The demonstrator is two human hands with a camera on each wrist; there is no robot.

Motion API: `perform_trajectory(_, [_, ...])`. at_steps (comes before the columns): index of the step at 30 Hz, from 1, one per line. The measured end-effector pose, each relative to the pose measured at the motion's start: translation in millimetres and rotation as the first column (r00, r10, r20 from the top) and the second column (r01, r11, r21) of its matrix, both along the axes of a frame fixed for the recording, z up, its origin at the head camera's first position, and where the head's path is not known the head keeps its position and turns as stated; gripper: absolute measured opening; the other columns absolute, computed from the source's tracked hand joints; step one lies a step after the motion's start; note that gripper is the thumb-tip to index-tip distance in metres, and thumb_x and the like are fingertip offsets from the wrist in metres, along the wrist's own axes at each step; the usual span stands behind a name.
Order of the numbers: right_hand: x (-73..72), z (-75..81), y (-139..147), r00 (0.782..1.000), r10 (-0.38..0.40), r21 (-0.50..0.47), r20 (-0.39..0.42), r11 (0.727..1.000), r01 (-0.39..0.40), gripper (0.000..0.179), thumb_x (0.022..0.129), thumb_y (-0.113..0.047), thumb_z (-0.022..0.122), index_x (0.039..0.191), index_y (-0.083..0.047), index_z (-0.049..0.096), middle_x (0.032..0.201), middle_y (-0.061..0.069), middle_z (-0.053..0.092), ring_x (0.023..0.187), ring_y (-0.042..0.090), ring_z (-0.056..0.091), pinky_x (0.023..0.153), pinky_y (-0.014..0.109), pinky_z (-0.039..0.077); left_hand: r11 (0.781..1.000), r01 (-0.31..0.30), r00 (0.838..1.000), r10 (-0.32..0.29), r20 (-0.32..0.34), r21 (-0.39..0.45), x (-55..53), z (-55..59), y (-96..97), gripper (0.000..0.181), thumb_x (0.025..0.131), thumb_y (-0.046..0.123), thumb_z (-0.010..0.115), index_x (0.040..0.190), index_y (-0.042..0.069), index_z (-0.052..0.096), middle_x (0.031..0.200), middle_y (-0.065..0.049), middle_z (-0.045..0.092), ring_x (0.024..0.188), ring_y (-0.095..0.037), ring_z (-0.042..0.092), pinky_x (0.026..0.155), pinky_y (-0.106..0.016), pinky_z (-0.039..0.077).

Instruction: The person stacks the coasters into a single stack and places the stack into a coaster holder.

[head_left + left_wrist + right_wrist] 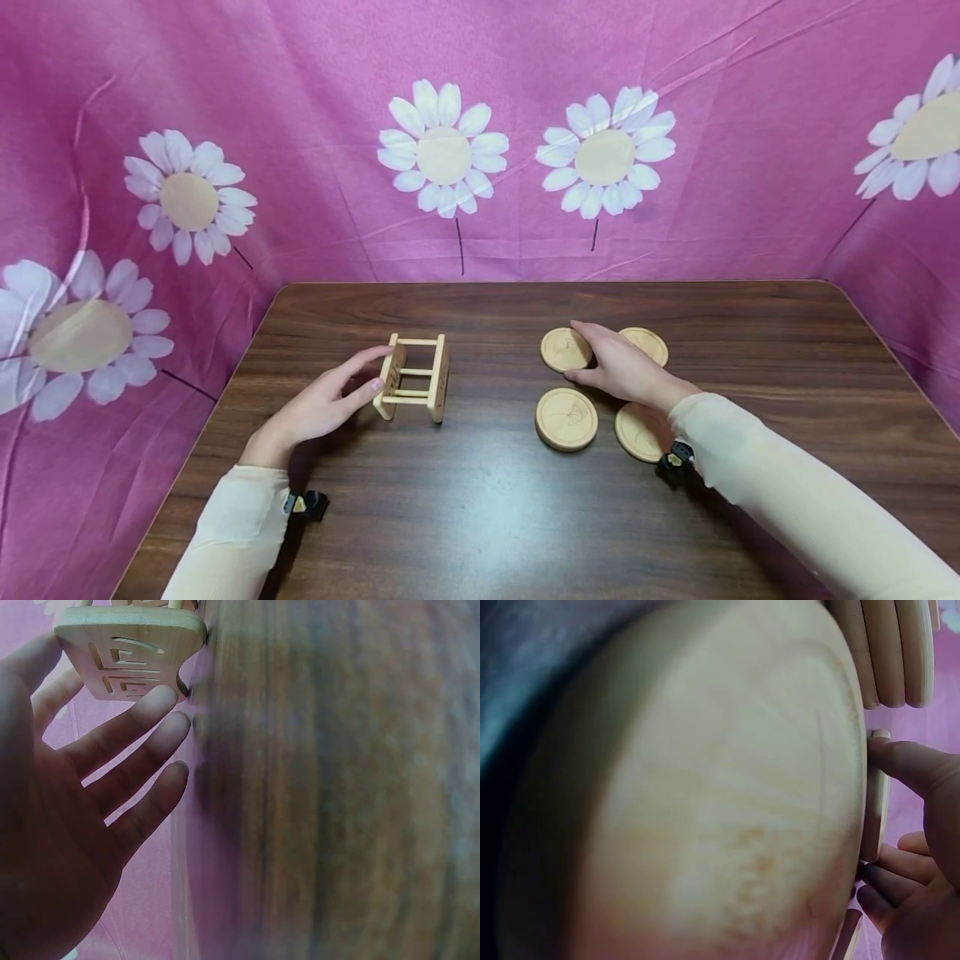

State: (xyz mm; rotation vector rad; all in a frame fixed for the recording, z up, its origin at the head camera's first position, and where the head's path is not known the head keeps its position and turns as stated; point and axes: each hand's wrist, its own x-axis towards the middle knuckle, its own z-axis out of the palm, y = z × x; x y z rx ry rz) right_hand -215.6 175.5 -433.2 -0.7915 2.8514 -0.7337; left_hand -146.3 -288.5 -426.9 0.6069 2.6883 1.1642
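Note:
A small wooden rack (413,375) with dowel crossbars and cut-out side panels stands on the left of the table. At its left side is my left hand (322,407), thumb and index fingertips against the side panel (135,656), the other fingers extended loosely. My right hand (626,365) grips a round wooden coaster (564,349) at the back left of a group, thumb at its near edge and fingers at its far edge. The right wrist view shows that coaster (875,799) edge-on between thumb and fingers.
More coasters lie around the right hand: a thick stack (567,419) at front left, others (642,435) at front right under the wrist, and others (647,344) behind the hand. The brown wood-grain table (480,500) meets a pink flowered cloth (525,250) at the back.

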Motion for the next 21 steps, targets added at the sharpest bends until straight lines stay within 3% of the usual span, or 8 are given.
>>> perform_trajectory(21, [2.4,5.8,3.9,0.999,-0.047,-0.032,-0.005,0.998,0.047,0.079,0.094,-0.027,0.085,0.153,0.012,0.049,0.151,0.033,0.058,0.142,0.049,0.056,0.121,0.061,0.044,1.0,0.0,1.0,0.0,-0.002,0.0,0.2,-0.7,-0.2,0.053,0.113,0.024,0.058,0.164,0.022,0.045,0.162,-0.009,0.056,0.14,-0.031,0.058,0.117,-0.063,0.044])
